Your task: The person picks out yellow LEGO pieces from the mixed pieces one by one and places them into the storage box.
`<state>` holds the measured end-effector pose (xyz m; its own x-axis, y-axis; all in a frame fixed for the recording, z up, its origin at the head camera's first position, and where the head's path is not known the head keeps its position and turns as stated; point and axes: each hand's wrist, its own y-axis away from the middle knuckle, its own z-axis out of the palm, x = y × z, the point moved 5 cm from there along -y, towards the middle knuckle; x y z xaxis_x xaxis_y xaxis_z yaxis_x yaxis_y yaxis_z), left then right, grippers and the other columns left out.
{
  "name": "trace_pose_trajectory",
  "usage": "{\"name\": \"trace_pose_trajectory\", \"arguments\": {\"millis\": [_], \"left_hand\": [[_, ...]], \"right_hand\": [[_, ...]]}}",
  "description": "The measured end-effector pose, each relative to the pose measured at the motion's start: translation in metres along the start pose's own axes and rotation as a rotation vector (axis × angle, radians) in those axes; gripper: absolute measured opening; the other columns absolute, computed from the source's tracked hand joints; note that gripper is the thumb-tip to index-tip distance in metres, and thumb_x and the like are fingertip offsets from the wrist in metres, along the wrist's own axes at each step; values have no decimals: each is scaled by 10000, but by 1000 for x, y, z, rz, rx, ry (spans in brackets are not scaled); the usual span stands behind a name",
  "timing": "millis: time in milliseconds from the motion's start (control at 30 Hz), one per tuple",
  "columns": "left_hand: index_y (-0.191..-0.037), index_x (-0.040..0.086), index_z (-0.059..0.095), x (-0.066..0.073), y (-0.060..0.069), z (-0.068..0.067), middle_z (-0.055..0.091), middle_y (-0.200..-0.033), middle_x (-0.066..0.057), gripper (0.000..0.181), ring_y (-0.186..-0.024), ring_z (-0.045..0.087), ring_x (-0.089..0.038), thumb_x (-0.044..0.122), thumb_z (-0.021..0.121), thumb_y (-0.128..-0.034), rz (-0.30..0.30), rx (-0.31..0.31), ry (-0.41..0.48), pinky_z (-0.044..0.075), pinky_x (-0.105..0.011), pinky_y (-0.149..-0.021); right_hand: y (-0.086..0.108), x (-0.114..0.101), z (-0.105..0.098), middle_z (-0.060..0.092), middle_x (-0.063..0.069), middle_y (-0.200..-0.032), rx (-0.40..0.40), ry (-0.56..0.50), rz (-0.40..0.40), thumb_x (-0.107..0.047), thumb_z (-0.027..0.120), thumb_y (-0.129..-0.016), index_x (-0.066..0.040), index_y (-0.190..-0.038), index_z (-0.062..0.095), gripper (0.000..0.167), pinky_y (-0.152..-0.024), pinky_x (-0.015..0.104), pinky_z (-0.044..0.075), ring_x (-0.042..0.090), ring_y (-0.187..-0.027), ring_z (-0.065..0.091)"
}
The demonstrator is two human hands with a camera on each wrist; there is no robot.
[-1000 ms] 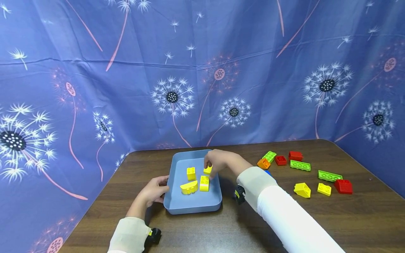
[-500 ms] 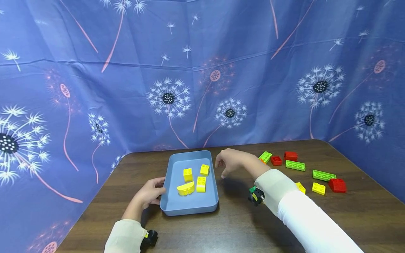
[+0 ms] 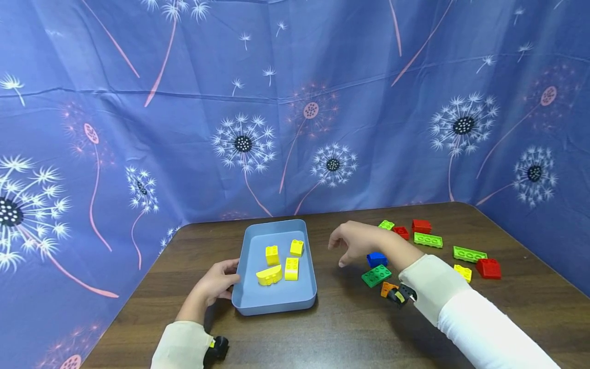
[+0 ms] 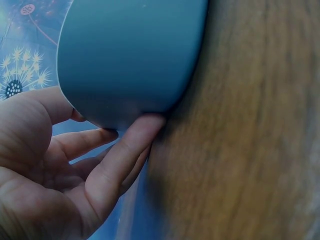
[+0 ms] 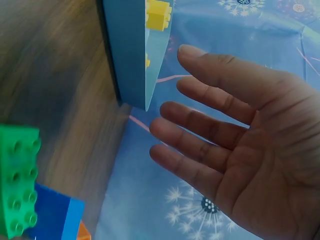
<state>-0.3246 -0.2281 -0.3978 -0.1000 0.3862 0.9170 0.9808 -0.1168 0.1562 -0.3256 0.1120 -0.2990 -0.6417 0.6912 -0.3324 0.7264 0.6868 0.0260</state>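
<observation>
A blue-grey tray [image 3: 274, 309] lies on the table with several yellow toy bricks inside, among them a half-round brick [image 3: 269, 275] and a two-tone brick [image 3: 291, 269]. My left hand [image 3: 216, 282] holds the tray's left side, thumb at the rim and fingers against the outer wall, as the left wrist view shows. Over the table right of the tray hovers my right hand [image 3: 357, 241], holding nothing; its fingers are loosely bent and apart in the right wrist view. Nearest to it are a blue brick [image 3: 377, 259] and a green brick [image 3: 376, 275].
Farther right lie red bricks [image 3: 488, 268], light green plates [image 3: 427, 240] and a yellow brick [image 3: 463, 272]. An orange piece [image 3: 388, 289] shows beside the right wrist's camera [image 3: 402, 295]. A blue patterned cloth [image 3: 295, 128] hangs behind the brown wooden table [image 3: 322, 338].
My right hand has let go of a yellow brick in the tray and moved out to the right, over the table. My left hand keeps its hold on the tray.
</observation>
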Motion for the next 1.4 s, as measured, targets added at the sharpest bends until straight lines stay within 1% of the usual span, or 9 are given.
{"name": "trace_pose_trajectory", "arguments": {"millis": [200,467,600,700,767,900,1000,1167,1400], "left_hand": [[-1425,-51,432,0,0,0,574,-1175,-221,594,-953,632,-312,-32,546,-842,0,-5,0,585,-495,-664],[-1428,-53,426,1,0,0,571,-1190,-226,597,-948,635,-311,-28,544,-844,-7,-4,-7,586,-489,-663],[-1428,-46,430,0,0,-1,573,-1195,-221,595,-946,636,-307,-30,544,-845,-10,5,-16,587,-486,-659],[-1428,-48,429,0,0,-2,570,-1192,-223,593,-941,633,-302,-32,542,-846,-9,7,-20,586,-485,-658],[-1426,-51,431,1,0,-1,569,-1189,-223,589,-933,632,-298,-32,542,-848,-9,4,-20,586,-483,-658],[-1422,-56,431,2,1,0,567,-1187,-228,593,-924,631,-298,-33,540,-839,-11,-1,-19,587,-479,-656],[-1420,-56,434,2,0,1,566,-1182,-232,596,-929,630,-304,-31,543,-835,-12,0,-18,587,-480,-653],[-1424,-55,429,3,0,0,562,-1184,-240,599,-943,629,-313,-37,535,-835,-9,1,-18,586,-488,-659],[-1427,-45,432,2,1,0,563,-1194,-228,585,-965,626,-314,-35,533,-851,-12,0,-30,586,-489,-669]], "right_hand": [[21,14,0,680,-46,-1015,11,-54,-23,-213,822,-766,-92,-1079,710,354,-810,358,532,217,-954,625],[48,31,-5,674,-46,-986,32,-97,-29,-198,798,-794,-68,-1079,698,328,-745,334,547,153,-877,626],[57,37,-7,682,-20,-994,47,-130,-7,-180,796,-796,-64,-1075,695,318,-766,360,554,228,-908,643],[64,42,-7,688,37,-1029,61,-150,27,-169,800,-791,-63,-1076,694,323,-779,375,556,294,-938,645],[70,45,-8,686,74,-1048,69,-162,58,-168,806,-784,-41,-1086,688,348,-779,377,559,308,-942,644],[88,51,-11,677,105,-1063,89,-182,141,-166,818,-767,1,-1112,672,411,-784,393,560,304,-940,636],[107,56,-14,678,88,-1053,120,-186,193,-164,824,-756,4,-1110,668,422,-780,410,561,280,-922,632],[130,66,-13,679,87,-1057,161,-182,252,-191,832,-742,-2,-1105,664,443,-763,427,567,277,-905,639],[148,80,-7,676,165,-1068,165,-180,303,-194,830,-740,36,-1123,660,479,-731,452,571,332,-908,645]]}}
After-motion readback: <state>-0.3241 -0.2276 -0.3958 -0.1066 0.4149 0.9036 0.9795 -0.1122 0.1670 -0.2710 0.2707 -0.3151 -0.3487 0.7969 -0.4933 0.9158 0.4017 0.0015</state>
